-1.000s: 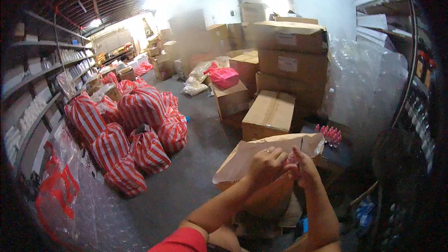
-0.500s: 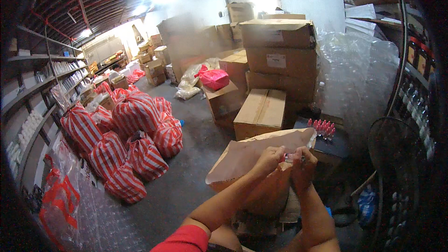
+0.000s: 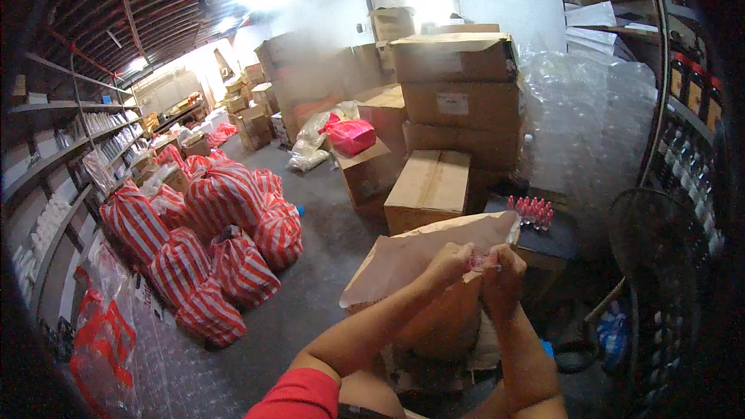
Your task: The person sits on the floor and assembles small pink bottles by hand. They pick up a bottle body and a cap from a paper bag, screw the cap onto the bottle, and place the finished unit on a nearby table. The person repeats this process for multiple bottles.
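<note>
Between the fingertips of both hands is a small clear and red bottle [image 3: 476, 261], mostly covered by the fingers. My left hand [image 3: 448, 265] pinches it from the left, and my right hand [image 3: 504, 275] closes round its other side. Both are held over the near right corner of an upright carton [image 3: 434, 322] topped with brown paper [image 3: 403, 260]. Just beyond my right hand, several small red-capped bottles [image 3: 532, 212] stand in a group on a dark surface [image 3: 547, 242].
Red-and-white striped bags [image 3: 225, 194] are heaped on the floor at left, beside shelving [image 3: 54, 155]. Stacked cartons [image 3: 458, 101] and a closed box [image 3: 428, 180] stand ahead. Clear plastic bags [image 3: 590, 109] of bottles pile up at right, near a rack [image 3: 666, 70]. A pink bag [image 3: 351, 135] tops another box.
The hands have drawn closer together round the small bottle, so less of it shows. The whole view has shifted slightly.
</note>
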`<state>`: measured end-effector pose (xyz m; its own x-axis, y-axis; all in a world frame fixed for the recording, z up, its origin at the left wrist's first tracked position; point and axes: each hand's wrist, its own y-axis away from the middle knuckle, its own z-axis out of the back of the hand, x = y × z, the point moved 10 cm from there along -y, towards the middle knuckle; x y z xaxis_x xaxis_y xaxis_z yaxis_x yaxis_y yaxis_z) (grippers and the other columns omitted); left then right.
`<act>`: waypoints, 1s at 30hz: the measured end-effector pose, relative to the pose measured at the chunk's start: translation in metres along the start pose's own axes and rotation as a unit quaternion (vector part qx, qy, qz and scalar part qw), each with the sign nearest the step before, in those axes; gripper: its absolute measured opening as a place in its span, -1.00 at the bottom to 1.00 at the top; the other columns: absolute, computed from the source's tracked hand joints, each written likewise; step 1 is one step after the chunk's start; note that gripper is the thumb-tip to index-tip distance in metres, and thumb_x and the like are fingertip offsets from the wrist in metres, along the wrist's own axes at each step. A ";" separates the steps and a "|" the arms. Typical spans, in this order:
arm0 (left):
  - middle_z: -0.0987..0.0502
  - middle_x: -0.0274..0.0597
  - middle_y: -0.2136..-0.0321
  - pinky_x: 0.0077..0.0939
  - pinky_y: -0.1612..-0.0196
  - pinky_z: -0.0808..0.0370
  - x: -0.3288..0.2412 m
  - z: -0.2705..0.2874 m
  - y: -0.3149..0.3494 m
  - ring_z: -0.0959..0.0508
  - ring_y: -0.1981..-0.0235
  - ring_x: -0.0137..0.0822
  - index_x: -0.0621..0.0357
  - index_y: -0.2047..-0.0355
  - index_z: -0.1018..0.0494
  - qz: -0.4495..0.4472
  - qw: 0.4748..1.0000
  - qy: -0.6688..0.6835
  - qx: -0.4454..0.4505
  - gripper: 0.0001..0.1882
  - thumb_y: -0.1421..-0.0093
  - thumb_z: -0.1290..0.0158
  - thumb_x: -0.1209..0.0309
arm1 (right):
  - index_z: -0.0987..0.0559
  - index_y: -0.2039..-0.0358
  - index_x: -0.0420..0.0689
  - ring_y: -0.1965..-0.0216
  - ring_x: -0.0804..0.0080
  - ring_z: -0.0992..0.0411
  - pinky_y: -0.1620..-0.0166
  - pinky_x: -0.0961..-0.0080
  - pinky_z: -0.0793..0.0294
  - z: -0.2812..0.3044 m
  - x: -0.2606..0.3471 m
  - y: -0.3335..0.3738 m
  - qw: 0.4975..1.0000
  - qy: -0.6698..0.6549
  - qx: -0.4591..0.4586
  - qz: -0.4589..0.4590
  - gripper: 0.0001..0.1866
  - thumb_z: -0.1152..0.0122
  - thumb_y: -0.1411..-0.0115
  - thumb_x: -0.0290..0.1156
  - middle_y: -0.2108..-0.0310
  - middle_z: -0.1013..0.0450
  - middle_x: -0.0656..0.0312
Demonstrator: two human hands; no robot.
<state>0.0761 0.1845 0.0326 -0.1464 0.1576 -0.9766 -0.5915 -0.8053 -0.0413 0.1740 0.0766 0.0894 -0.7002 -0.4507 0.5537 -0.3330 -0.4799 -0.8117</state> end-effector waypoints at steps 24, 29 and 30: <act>-0.33 -0.28 0.78 -0.35 0.64 -0.32 -0.104 0.011 0.055 -0.35 0.78 -0.25 0.11 0.74 -0.32 -0.478 0.734 -0.434 -0.214 -0.66 -0.09 -0.02 0.24 | -0.41 0.49 -0.11 0.69 0.52 -0.29 0.60 0.54 -0.27 -0.055 -0.063 0.028 0.829 -0.411 0.024 -0.378 -0.72 -0.03 -0.21 -0.17 0.69 -0.28 0.35; -0.34 -0.28 0.77 -0.34 0.62 -0.28 -0.081 0.015 0.034 -0.34 0.74 -0.30 0.12 0.78 -0.32 -0.313 0.862 -0.365 -0.162 -0.61 -0.11 0.01 0.22 | -0.42 0.44 -0.12 0.70 0.43 -0.29 0.56 0.51 -0.30 -0.040 -0.049 0.025 0.866 -0.312 0.068 -0.384 -0.72 0.02 -0.21 -0.16 0.72 -0.28 0.28; -0.33 -0.31 0.77 -0.36 0.62 -0.25 -0.053 0.021 0.015 -0.30 0.75 -0.37 0.14 0.78 -0.33 -0.178 0.951 -0.232 -0.105 -0.59 -0.13 0.04 0.20 | -0.42 0.45 -0.15 0.68 0.41 -0.32 0.55 0.49 -0.31 -0.020 -0.025 0.007 0.947 -0.220 0.029 -0.231 -0.70 0.02 -0.22 -0.16 0.70 -0.30 0.24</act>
<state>0.0583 0.1756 0.0884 -0.3293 0.6372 -0.6968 -0.5046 -0.7425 -0.4405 0.1763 0.0994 0.0665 -0.1533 -0.4457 0.8820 -0.4956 -0.7375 -0.4588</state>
